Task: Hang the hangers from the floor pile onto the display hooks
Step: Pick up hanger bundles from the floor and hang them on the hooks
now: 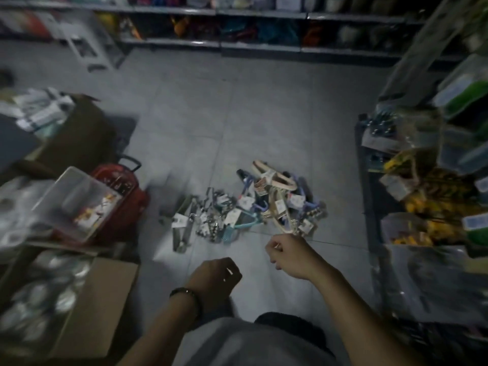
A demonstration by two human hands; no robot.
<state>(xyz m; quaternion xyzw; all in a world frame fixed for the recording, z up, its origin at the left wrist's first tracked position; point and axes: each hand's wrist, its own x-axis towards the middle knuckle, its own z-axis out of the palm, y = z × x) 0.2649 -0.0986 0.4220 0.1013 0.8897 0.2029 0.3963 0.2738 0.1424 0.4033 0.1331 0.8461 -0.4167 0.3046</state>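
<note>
the pile of hangers (253, 204) lies on the grey tiled floor (206, 122), ahead of the person and a little to the right, between a red basket (124, 196) on the left and a stocked shelf rack (422, 180) on the right. the right hand (286, 256) is the nearer one — it sits just at the pile's near edge, fingers curled in, and a pale, thin hanger (284, 223) runs up and away from it into the heap, its long axis slanting toward the upper left. the picture is blurred, so whether the fingers truly pinch that hanger or only overlap it cannot be told. the left hand (215, 280), with a dark band at the wrist, hangs lower and further back, loosely curled and holding nothing that shows. no display hooks can be picked out here — the coming move likely means lifting from the pile with the right hand and turning toward the rack.
</note>
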